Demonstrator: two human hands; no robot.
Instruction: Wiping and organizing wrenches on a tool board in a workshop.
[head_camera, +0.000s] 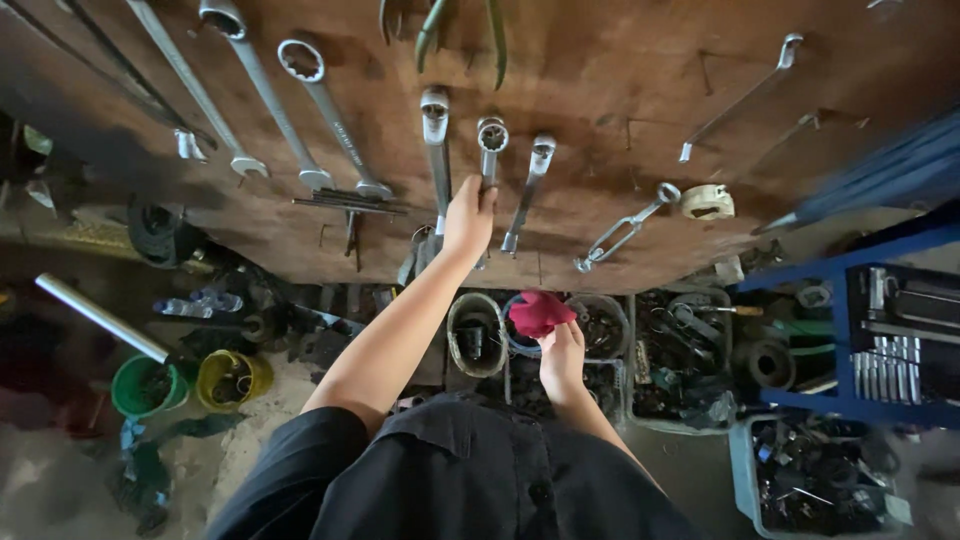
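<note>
Hanging upright, wrench (490, 150) under left hand (468, 215)

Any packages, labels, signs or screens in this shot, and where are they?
No packages, signs or screens show.
Wrench: hangs on the wooden board, upper left of the left hand; silver, with small dark stamped marking along its shank.
Right hand holds a plain red rag, no label.
</note>
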